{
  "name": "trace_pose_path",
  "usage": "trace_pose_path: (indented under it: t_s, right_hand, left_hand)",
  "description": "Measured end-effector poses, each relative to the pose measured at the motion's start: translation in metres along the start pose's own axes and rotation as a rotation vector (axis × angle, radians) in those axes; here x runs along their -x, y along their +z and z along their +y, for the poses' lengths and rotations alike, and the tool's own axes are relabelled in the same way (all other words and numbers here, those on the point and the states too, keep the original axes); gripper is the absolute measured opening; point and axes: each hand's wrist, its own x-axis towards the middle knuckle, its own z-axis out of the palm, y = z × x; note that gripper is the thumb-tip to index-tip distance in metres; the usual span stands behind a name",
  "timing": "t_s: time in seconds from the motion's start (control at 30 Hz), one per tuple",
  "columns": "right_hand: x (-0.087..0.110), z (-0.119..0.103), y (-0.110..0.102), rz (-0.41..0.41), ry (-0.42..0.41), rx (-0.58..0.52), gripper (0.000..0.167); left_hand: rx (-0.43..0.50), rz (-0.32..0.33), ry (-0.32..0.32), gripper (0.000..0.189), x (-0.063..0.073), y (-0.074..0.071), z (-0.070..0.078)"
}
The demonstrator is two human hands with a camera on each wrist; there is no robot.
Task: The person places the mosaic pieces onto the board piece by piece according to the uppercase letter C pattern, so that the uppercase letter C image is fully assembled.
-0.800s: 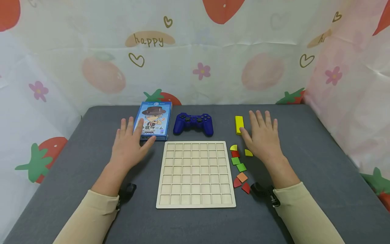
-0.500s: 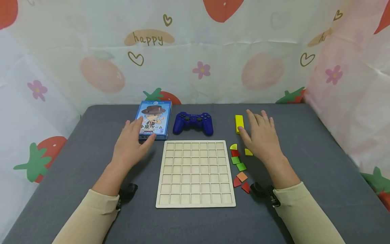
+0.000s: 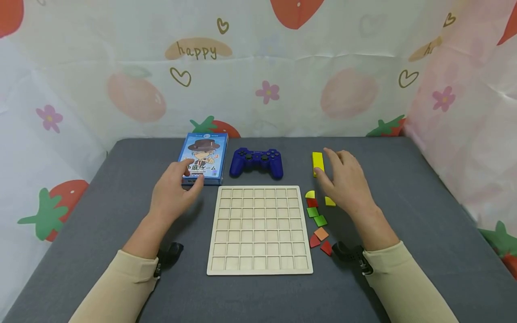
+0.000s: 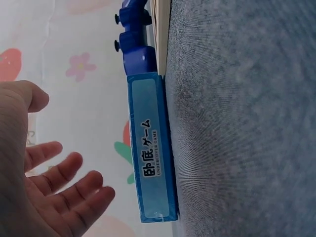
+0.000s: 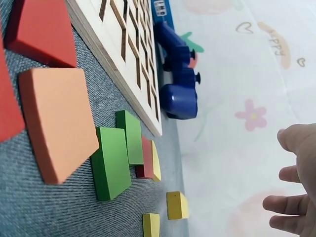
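My left hand (image 3: 170, 192) hovers in front of the blue "Undercover Game" box (image 3: 208, 154), fingers loosely bent and holding nothing. In the left wrist view a gap shows between that hand and the box (image 4: 152, 148). Over on the right, my right hand (image 3: 348, 184) is held in the air beside a yellow block (image 3: 317, 161), its fingers relaxed with nothing in them. Between the hands lies a pale wooden grid board (image 3: 258, 225). Along its right edge are small pieces: green squares (image 3: 320, 220), an orange square (image 3: 321, 233), red pieces (image 3: 326, 248) and yellow quarter-rounds (image 3: 330, 201).
A dark blue game controller (image 3: 256, 162) sits behind the board, right of the box. Grey cloth covers the table (image 3: 250, 298). A printed curtain (image 3: 299, 58) hangs behind the table and at both sides. A dark device is strapped to each wrist.
The fingers of both hands have gone from spread and straight to loosely bent. Both hands stay about where they were; the objects on the table have not moved.
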Motion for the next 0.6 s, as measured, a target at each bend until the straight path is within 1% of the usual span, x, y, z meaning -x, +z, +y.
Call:
trace_pose_path:
  t_s: [0.1, 0.17, 0.27, 0.33, 0.43, 0.53, 0.6]
  right_hand:
    - [0.000, -0.001, 0.000, 0.003, 0.002, 0.002, 0.059]
    - [0.000, -0.001, 0.000, -0.006, 0.010, 0.009, 0.058]
    - [-0.001, -0.002, 0.000, -0.034, 0.027, 0.012, 0.057]
    - [-0.001, -0.002, 0.000, -0.053, 0.037, 0.008, 0.057]
    - [-0.002, -0.002, 0.000, -0.074, 0.042, -0.018, 0.056]
    - [-0.002, -0.001, -0.001, -0.094, 0.045, -0.046, 0.056]
    - [-0.002, 0.000, -0.002, -0.117, 0.053, -0.064, 0.056]
  left_hand:
    - [0.032, 0.006, 0.012, 0.048, 0.000, 0.001, -0.001]
    - [0.069, 0.004, 0.025, 0.046, 0.001, 0.002, -0.001]
    - [0.144, -0.023, 0.040, 0.047, 0.001, 0.003, -0.002]
    - [0.207, -0.054, 0.047, 0.049, 0.001, 0.004, -0.003]
    - [0.292, -0.115, 0.029, 0.052, 0.001, 0.005, -0.005]
    - [0.377, -0.195, -0.004, 0.054, 0.001, 0.006, -0.008]
    - [0.414, -0.259, -0.021, 0.057, 0.000, 0.008, -0.010]
